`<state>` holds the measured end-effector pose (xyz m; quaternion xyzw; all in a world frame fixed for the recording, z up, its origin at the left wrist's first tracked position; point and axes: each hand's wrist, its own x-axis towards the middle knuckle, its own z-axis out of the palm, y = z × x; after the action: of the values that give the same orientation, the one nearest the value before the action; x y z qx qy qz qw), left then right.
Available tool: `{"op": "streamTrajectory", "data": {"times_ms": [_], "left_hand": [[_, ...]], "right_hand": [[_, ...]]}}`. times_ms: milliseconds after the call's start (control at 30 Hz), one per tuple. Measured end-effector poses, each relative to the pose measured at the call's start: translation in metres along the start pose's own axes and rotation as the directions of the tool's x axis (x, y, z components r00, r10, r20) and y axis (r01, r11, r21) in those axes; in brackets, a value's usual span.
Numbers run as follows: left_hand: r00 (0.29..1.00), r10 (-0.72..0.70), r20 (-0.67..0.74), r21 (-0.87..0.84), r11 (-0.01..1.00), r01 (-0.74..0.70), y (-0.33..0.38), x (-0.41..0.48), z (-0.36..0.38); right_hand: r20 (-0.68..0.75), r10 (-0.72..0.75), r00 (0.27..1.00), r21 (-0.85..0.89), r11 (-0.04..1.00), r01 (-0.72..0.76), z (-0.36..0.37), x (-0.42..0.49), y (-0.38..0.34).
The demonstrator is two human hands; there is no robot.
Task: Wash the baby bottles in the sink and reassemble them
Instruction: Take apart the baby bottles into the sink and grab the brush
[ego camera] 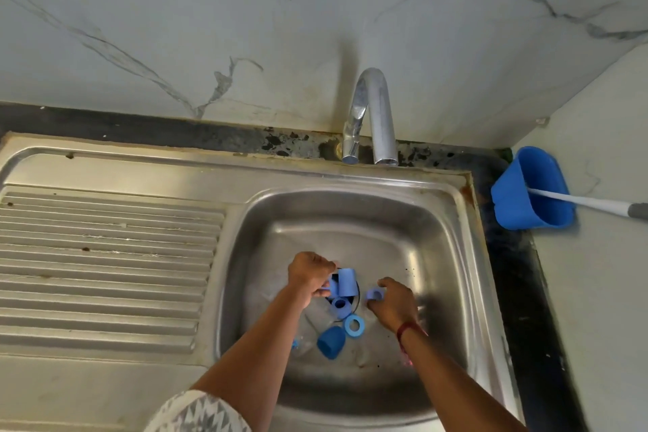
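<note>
Several blue baby-bottle parts lie near the drain of the steel sink (pixel 449 256). A blue cap (pixel 347 282) stands over the drain, with a blue collar (pixel 341 307) just below it. A blue ring (pixel 353 325) and a darker blue cap (pixel 331 342) lie nearer me. My left hand (pixel 308 277) grips a blue piece (pixel 331 286) beside the standing cap. My right hand (pixel 394 303) pinches a small blue ring (pixel 374 294). Clear bottle bodies under my left forearm are hard to make out.
A chrome faucet (pixel 371 116) arches over the basin's back edge; no water is running. A ribbed steel drainboard (pixel 105 256) lies to the left. A blue holder (pixel 533 189) with a white-handled brush (pixel 589 202) hangs on the right wall over a dark counter strip.
</note>
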<state>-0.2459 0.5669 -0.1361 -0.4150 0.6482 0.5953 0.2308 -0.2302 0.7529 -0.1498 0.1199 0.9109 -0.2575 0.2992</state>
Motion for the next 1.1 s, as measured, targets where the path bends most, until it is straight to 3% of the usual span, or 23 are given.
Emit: {"op": "streamTrajectory", "data": {"times_ms": [100,233,467,833,1100], "left_hand": [[0.995,0.087,-0.039,0.112,0.99,-0.082,0.007,0.013,0.002],[0.976,0.217,0.004,0.38,0.903,-0.203,0.012,0.022,0.0],[0.937,0.349,0.013,0.441,0.839,-0.319,0.007,0.026,-0.004],[0.912,0.369,-0.179,0.248,0.914,-0.322,-0.009,0.018,-0.017],[0.915,0.325,-0.238,0.074,0.946,-0.316,-0.037,0.003,-0.033]], "right_hand": [[0.007,-0.007,1.0,-0.048,0.999,0.008,0.002,0.005,0.0],[-0.02,0.041,0.999,-0.008,0.999,-0.041,0.002,0.013,0.001],[-0.114,0.092,0.989,0.142,0.987,-0.076,0.0,0.019,0.004],[-0.143,0.245,0.959,0.251,0.946,-0.204,-0.009,0.011,-0.007],[-0.182,0.233,0.955,0.427,0.894,-0.137,-0.012,-0.007,-0.021]]}}
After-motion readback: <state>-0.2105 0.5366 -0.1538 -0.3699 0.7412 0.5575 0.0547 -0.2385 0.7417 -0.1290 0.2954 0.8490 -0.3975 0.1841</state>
